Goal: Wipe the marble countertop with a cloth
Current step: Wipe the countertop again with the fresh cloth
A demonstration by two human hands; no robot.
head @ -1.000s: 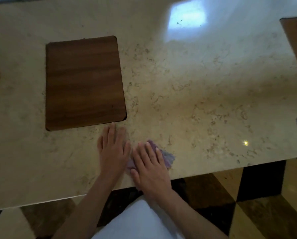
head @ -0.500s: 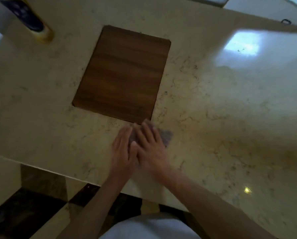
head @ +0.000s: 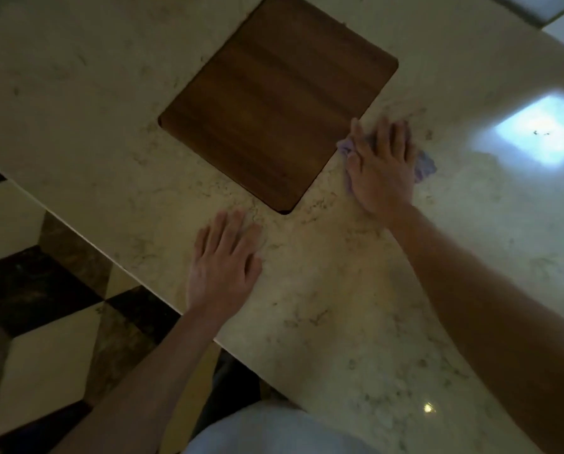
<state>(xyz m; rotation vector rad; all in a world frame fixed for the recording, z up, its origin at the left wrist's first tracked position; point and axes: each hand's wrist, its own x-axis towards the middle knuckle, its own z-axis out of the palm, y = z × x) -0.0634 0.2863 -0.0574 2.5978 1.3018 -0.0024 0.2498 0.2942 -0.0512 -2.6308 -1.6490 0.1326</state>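
The beige marble countertop (head: 356,306) fills most of the view. My right hand (head: 380,165) presses flat on a small purple cloth (head: 425,165), whose edges stick out on both sides of my palm, just right of the wooden board's near corner. My left hand (head: 223,260) lies flat on the bare marble near the counter's front edge, fingers spread, holding nothing. The two hands are well apart.
A dark wooden board (head: 274,103) is set into the countertop behind my hands. A bright window reflection (head: 539,131) shines on the marble at right. Checkered floor tiles (head: 44,322) show below the counter's edge at left.
My right hand has slid the cloth away from me and to the right, along the board's right side. My left hand stayed near the front edge, so the hands have separated. The view has tilted.
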